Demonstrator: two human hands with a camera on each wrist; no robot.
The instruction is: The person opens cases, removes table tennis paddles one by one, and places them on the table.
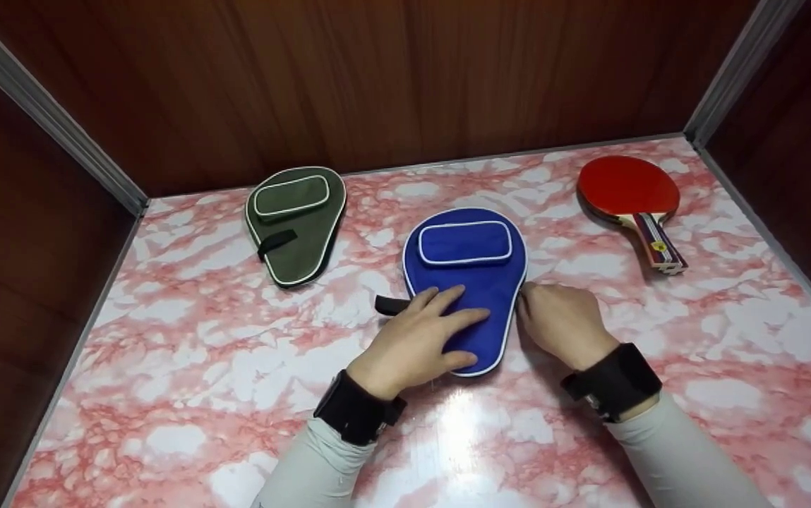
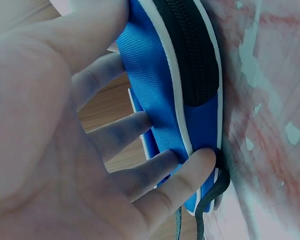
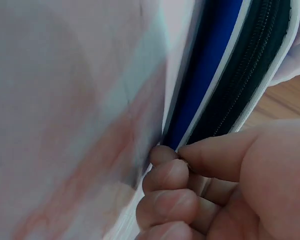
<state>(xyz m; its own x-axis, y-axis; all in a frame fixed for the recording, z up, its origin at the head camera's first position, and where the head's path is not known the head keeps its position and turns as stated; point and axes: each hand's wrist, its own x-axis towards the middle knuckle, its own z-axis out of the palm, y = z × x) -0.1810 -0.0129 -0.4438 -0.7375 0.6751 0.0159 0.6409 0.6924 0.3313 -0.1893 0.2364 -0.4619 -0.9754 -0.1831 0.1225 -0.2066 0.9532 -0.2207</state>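
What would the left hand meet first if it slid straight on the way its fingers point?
Probably the raised pocket on the blue case the left hand rests on; its fingers point up along the case, and nothing lies between.

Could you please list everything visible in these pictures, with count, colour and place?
blue fabric paddle case with white piping: one, blue, table centre, under the hands
black strap loop: one, black, at the blue case's left edge
green fabric paddle case: one, olive green, back left
red table tennis paddle: one, red, wooden handle, back right
pink marbled table: one, pink and white
wooden walls: brown, around the table
left hand: flat on the blue case
right hand: pinching the blue case's right edge at the zipper
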